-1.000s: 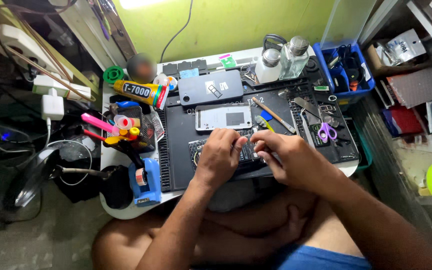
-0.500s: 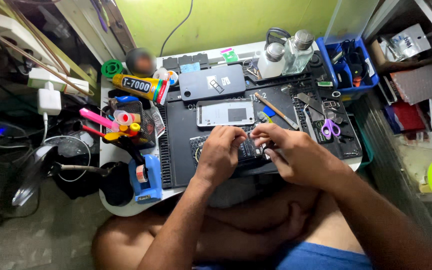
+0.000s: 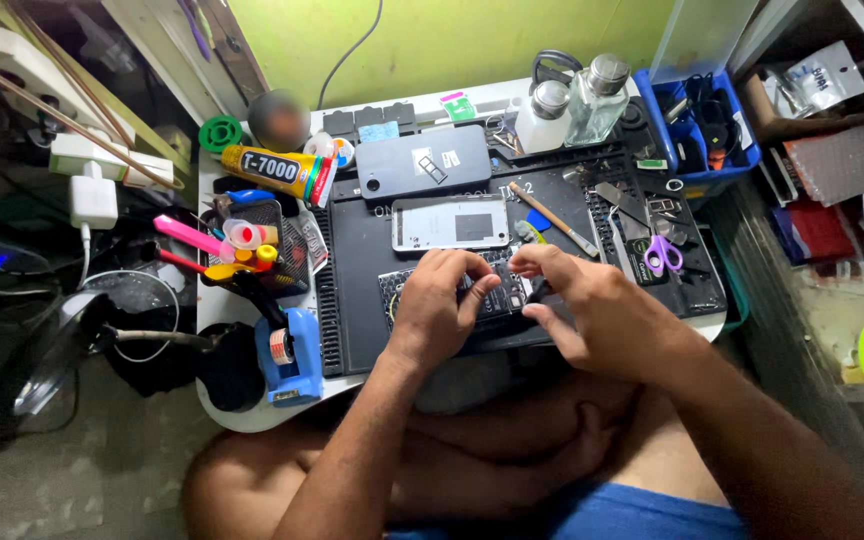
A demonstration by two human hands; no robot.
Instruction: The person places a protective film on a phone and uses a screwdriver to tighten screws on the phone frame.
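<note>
While I watch from the head camera, I see both hands bent over an opened phone that lies on the black work mat, near the mat's front edge. My left hand rests on the left half of the phone with its fingers curled and pressed down against the exposed inner parts. My right hand sits at the phone's right end, thumb and forefinger drawn together near the top edge; whether they pinch a small part or tool I cannot tell, since the fingers cover that spot. The two hands nearly meet above the phone's middle.

Just behind the phone lies a pale phone back cover, flat on the mat, and behind that a dark phone panel. A wooden-handled tool lies slanted to the right of the pale cover, with purple-handled scissors farther right. A yellow glue tube lies at the mat's left rear corner, and a blue tape dispenser stands at the left front edge of the table. Two clear bottles stand at the rear beside a blue bin.
</note>
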